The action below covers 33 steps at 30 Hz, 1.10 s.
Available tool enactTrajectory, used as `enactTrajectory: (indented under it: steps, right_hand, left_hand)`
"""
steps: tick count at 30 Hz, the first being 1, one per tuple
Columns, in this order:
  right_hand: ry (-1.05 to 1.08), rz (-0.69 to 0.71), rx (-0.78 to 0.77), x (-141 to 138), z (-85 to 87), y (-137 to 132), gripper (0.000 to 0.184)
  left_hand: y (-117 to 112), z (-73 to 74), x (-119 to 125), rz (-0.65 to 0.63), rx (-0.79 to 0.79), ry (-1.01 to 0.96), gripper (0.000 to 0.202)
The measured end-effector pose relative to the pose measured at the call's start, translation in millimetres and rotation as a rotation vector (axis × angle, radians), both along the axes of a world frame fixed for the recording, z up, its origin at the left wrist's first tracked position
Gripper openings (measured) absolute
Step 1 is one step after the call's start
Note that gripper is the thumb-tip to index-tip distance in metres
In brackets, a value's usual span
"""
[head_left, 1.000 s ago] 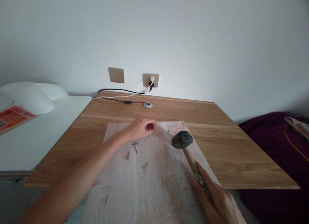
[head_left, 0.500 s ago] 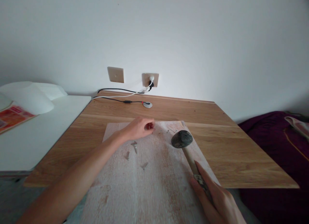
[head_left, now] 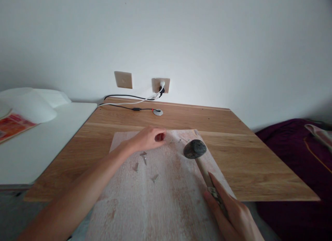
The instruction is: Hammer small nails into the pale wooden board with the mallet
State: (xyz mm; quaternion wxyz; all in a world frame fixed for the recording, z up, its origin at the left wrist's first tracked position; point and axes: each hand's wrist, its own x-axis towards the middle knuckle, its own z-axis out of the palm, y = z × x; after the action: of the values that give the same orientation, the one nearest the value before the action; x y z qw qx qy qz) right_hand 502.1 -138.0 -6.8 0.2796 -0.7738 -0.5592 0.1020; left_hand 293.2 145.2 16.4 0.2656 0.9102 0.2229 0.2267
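My right hand (head_left: 233, 213) is wrapped round the wooden handle of a rubber mallet (head_left: 195, 149). Its black head is over the right side of a whitish, worn wooden board (head_left: 166, 199). At the board's far end, my left hand (head_left: 153, 137) is closed, thumb and fingertips curled close to the surface. What sits in these fingers, if anything, is too small to make out. Several small metal pieces, such as a pointed angled one (head_left: 155, 178), lie loose on the board in front of my left wrist. More tiny bits (head_left: 180, 140) are between my left hand and the mallet head.
Underneath the board is a wood-grain tabletop (head_left: 254, 165). Black and white cables (head_left: 124, 103) run along its back edge to a wall socket (head_left: 160, 85). To the left, a white surface (head_left: 57, 137) bears white packing and a red-orange packet (head_left: 15, 125). Purple fabric (head_left: 285, 140) lies at the right.
Both hands and the mallet hold practically the same places. The whole view has shifted very slightly.
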Motion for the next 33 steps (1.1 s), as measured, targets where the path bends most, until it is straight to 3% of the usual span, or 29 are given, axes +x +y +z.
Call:
enactTrajectory:
  steps: [10,23,29,33]
  right_hand:
    - [0.024,-0.008,0.063,1,-3.2,0,0.055]
    - [0.01,-0.003,0.025,1,-2.1,0,0.056]
    - [0.027,-0.012,0.055,-4,9.1,2,0.055]
    - [0.059,0.066,0.071,-11,26.0,16,0.057]
  left_hand:
    - [1,-1.9,1,-0.02,0.048,-0.022,0.013]
    - [2,-3.1,0,-0.047,-0.211,-0.049,0.025]
    - [5,-6.3,-1,-0.085,-0.324,-0.052,0.031]
    - [6,-7.4,-2,-0.095,-0.306,-0.081,0.032]
